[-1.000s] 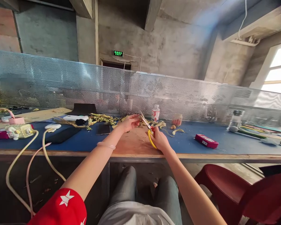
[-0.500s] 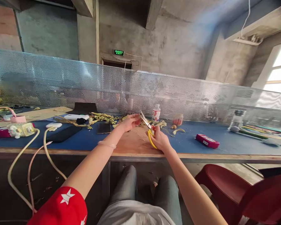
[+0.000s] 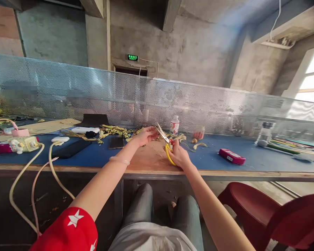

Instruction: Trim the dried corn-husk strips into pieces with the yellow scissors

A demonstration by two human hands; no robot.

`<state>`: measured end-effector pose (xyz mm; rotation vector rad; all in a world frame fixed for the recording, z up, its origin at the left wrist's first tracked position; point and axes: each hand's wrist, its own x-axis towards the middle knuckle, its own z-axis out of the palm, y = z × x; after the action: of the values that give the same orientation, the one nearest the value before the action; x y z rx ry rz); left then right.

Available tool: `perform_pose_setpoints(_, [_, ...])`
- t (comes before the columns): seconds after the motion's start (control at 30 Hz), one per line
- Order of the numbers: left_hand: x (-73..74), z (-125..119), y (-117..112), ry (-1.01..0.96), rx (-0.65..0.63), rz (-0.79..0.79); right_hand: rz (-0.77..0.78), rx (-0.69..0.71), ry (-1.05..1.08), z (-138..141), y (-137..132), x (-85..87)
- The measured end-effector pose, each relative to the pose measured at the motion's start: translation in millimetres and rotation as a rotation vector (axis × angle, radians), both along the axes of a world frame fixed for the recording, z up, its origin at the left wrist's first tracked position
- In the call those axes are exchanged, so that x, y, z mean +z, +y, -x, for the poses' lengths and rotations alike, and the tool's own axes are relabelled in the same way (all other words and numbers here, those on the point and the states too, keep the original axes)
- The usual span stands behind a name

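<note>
My right hand (image 3: 180, 154) is wrapped around the yellow handles of a pair of scissors (image 3: 169, 155). Their metal blades point up and to the left, slightly parted. Just left of the blade tips is my left hand (image 3: 146, 136), its fingers curled together in a pinch. Whatever sits between those fingertips is too small to make out. Beneath both hands lies a brown board (image 3: 146, 159) on the blue table top. Dried plant pieces (image 3: 116, 131) are heaped behind and to the left of my left hand.
A white bottle with a red-patterned label (image 3: 174, 126) and a clear tub (image 3: 199, 132) stand behind my right hand. A magenta box (image 3: 231, 156) lies to the right. Phones (image 3: 72, 149), cables and a pouch lie left. A perforated metal screen (image 3: 211, 108) runs along the back.
</note>
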<state>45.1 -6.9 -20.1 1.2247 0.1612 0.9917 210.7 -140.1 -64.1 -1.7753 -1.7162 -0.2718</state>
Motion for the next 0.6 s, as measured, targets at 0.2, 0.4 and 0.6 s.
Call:
perform_pose_setpoints(0.2, [-0.9, 0.2, 1.3, 0.007, 0.001, -0.001, 0.005, -0.012, 0.006, 0.0, -0.2, 0.9])
perform_pose_setpoints(0.4, [-0.4, -0.5, 1.1, 0.002, 0.000, -0.008, 0.012, -0.018, 0.003, -0.5, 1.2, 0.3])
perform_pose_setpoints(0.6, [0.4, -0.2, -1.8, -0.004, -0.001, -0.007, 0.015, -0.013, 0.004, 0.2, 0.9, 0.8])
